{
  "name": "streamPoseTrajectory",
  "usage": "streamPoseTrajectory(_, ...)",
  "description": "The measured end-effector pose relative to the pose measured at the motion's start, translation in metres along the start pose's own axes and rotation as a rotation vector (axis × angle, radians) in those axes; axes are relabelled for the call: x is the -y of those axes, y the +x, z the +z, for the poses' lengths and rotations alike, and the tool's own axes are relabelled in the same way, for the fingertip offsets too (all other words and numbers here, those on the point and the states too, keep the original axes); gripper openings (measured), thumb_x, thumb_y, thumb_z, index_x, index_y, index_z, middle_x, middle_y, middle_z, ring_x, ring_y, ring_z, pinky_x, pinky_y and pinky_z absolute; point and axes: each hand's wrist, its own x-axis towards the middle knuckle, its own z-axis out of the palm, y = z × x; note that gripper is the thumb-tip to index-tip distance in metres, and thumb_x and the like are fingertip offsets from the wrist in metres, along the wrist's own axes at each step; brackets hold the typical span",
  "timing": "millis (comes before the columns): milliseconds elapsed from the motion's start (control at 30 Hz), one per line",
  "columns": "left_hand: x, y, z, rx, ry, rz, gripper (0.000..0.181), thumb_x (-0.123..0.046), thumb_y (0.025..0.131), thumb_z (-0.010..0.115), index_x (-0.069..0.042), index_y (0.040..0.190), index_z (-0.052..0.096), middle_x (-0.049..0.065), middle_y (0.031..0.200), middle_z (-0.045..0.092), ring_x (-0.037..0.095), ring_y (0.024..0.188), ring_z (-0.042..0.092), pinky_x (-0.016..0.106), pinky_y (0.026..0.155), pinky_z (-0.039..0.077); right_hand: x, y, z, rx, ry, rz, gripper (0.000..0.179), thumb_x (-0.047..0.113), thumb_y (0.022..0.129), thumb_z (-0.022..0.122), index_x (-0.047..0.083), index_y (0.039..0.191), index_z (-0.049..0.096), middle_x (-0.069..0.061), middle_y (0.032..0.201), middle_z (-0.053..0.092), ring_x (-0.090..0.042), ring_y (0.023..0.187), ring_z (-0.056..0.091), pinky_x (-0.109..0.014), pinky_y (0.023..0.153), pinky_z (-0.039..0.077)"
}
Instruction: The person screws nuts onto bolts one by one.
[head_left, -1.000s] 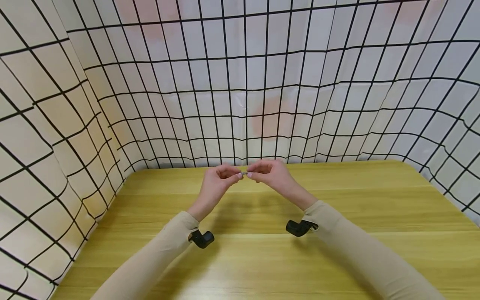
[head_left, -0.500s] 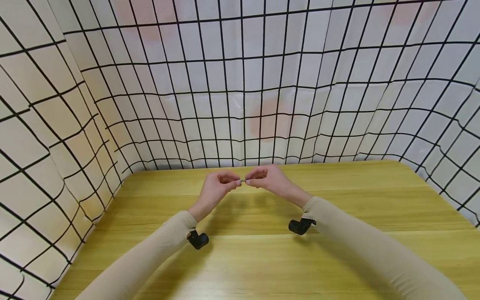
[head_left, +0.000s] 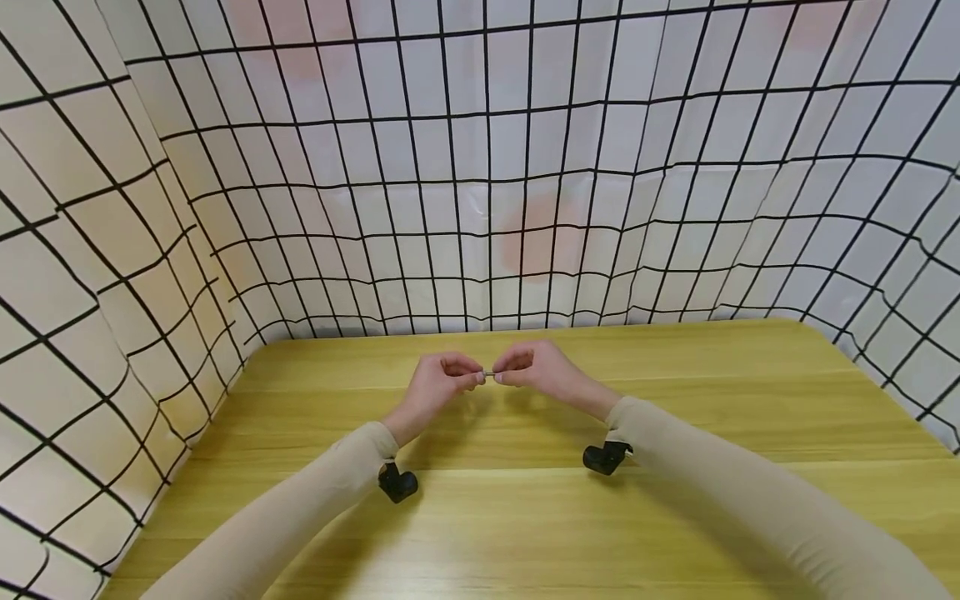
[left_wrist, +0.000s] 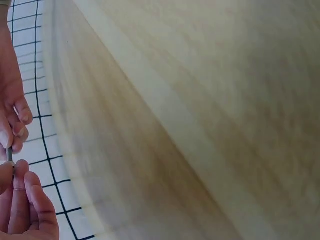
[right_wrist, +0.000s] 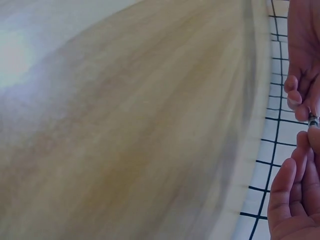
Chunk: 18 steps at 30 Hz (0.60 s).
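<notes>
A short, thin metal rod (head_left: 489, 373) spans the small gap between my two hands, held above the wooden table. My left hand (head_left: 435, 387) pinches one end between thumb and fingertips. The other end sits in a pinch of my right hand (head_left: 546, 372). Seen from the left wrist, a grey shaft (left_wrist: 9, 154) shows between the fingertips. From the right wrist, a shiny ridged part (right_wrist: 313, 121) appears at the frame's edge. Fingers cover both ends, so whether it is a screw or another fastener cannot be told.
The yellow wood-grain table (head_left: 495, 517) lies under both forearms. White cloth with a black grid (head_left: 480, 167) stands behind it and along both sides. A black wrist camera (head_left: 397, 483) hangs by the left cuff, another camera (head_left: 607, 457) by the right.
Both hands have come down in the head view, nearer to the body, with the rod still pinched between them. The head view has shifted slightly.
</notes>
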Motion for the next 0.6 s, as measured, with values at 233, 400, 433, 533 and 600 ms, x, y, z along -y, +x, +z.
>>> streamPoseTrajectory(233, 0.005, 0.005, 0.003, -0.003, -0.012, -0.045, 0.01, 0.002, 0.084, 0.074, 0.003, 0.094, 0.073, 0.012, 0.086, 0.074, 0.029, 0.084, 0.068, 0.041, 0.074, 0.052, -0.004, 0.003, 0.004, -0.016, -0.022, 0.035, 0.011, 0.013, 0.088, 0.075, 0.008, 0.098, 0.074, -0.002, 0.095, 0.073, -0.018, 0.088, 0.067, -0.033, 0.076, 0.051)
streamPoseTrajectory(400, 0.01, 0.009, 0.004, -0.019, 0.049, -0.034, 0.009, 0.002, 0.084, 0.075, 0.002, 0.092, 0.074, 0.011, 0.084, 0.073, 0.027, 0.076, 0.065, 0.029, 0.062, 0.048, -0.006, 0.006, 0.009, -0.026, -0.018, 0.054, 0.012, 0.012, 0.088, 0.075, 0.005, 0.098, 0.074, -0.004, 0.093, 0.073, -0.016, 0.087, 0.067, -0.033, 0.077, 0.051)
streamPoseTrajectory(433, 0.011, 0.009, 0.004, -0.02, 0.057, -0.035, 0.009, 0.001, 0.084, 0.075, 0.002, 0.092, 0.074, 0.011, 0.084, 0.073, 0.025, 0.074, 0.064, 0.028, 0.061, 0.047, -0.006, 0.006, 0.01, -0.028, -0.015, 0.06, 0.012, 0.012, 0.087, 0.075, 0.005, 0.098, 0.074, -0.004, 0.093, 0.073, -0.016, 0.087, 0.067, -0.033, 0.078, 0.051)
streamPoseTrajectory(533, 0.013, 0.013, 0.004, -0.017, 0.078, -0.044, 0.008, 0.001, 0.084, 0.075, 0.002, 0.092, 0.074, 0.009, 0.084, 0.073, 0.019, 0.071, 0.062, 0.026, 0.06, 0.047, -0.009, 0.008, 0.011, -0.033, -0.014, 0.072, 0.012, 0.011, 0.087, 0.075, 0.005, 0.097, 0.074, -0.003, 0.092, 0.073, -0.017, 0.086, 0.067, -0.033, 0.078, 0.051)
streamPoseTrajectory(600, 0.013, 0.014, 0.004, -0.016, 0.098, -0.048, 0.008, 0.0, 0.084, 0.075, 0.001, 0.092, 0.074, 0.008, 0.083, 0.073, 0.018, 0.072, 0.062, 0.025, 0.06, 0.046, -0.011, 0.01, 0.01, -0.032, -0.007, 0.073, 0.013, 0.011, 0.087, 0.075, 0.005, 0.098, 0.074, -0.004, 0.092, 0.074, -0.017, 0.086, 0.067, -0.033, 0.077, 0.051)
